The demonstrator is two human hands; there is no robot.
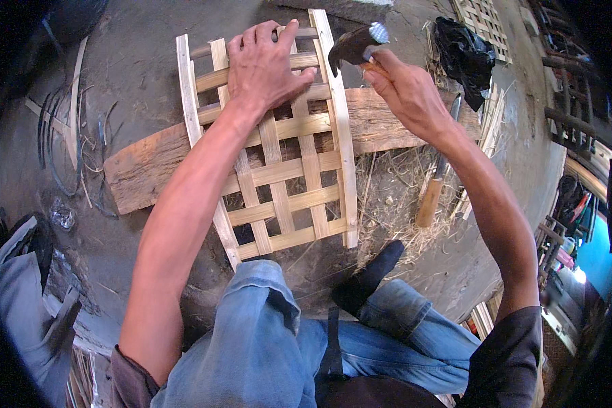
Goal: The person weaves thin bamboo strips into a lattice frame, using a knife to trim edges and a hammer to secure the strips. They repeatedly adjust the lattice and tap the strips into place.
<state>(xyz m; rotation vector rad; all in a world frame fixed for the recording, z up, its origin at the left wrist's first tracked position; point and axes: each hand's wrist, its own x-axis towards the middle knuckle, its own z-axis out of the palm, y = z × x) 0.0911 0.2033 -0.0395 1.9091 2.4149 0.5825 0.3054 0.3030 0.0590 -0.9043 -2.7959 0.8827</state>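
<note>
A woven panel of pale wooden strips (289,166), with a rail along each long side, lies in front of me across a rough wooden plank (146,166). My left hand (257,71) rests on its far part, fingers spread over the strips and thumb out to the right. Just beyond the panel's right rail (347,156), my right hand (408,88) grips a claw hammer (352,47) close to its head. The claw hangs down beside that rail, and the shiny striking face points up and away. Most of the hammer's handle is hidden in my fist.
Right of the panel, a wooden-handled tool (430,200) lies among shavings, its blade partly behind my forearm. A black plastic bag (461,54) and another woven panel (486,27) are at the far right. Loose strips (78,102) lie on the left floor. My foot (370,275) is near the panel.
</note>
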